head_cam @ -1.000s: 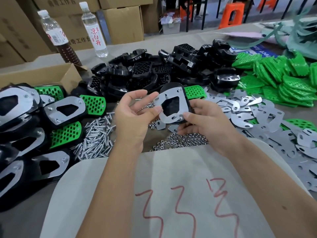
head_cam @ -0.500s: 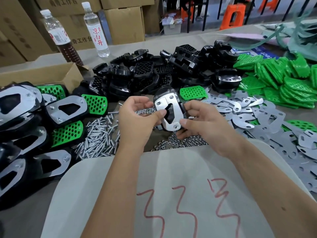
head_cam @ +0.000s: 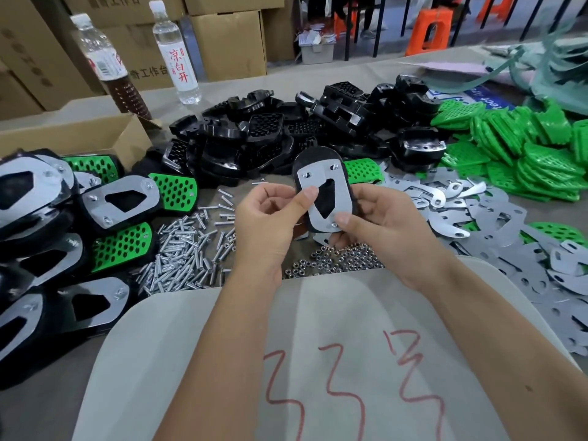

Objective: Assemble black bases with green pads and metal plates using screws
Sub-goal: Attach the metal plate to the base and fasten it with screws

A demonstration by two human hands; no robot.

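Two hands hold one assembly above the table: black base [head_cam: 321, 157] with metal plate [head_cam: 327, 198] seated on its face, screw heads visible at the plate's corners. Left hand [head_cam: 270, 218]: thumb pressed on the plate's left edge, remaining fingers curled, grasping the base; whether they pinch a small part as well cannot be told, view blurred. Right hand [head_cam: 385, 224]: thumb on the plate's lower right corner, fingers wrapped behind the base, grasping it.

Below and left of the left fingers: heap of loose screws [head_cam: 187, 249]. Below the right thumb: heap of nuts [head_cam: 334, 264]. Just right of the right fingers: spread of spare metal plates [head_cam: 496, 227]. Beyond the fingertips: pile of unassembled black bases [head_cam: 286, 132], one green pad [head_cam: 362, 170] just behind the held base. Far right of the fingers: stack of green pads [head_cam: 525, 148]. Far left of the fingers: finished assemblies [head_cam: 117, 202], green and silver faces up. Behind these: open cardboard box [head_cam: 79, 135], two bottles [head_cam: 175, 52]. Under the wrists: pale sheet [head_cam: 318, 329] with red marks.
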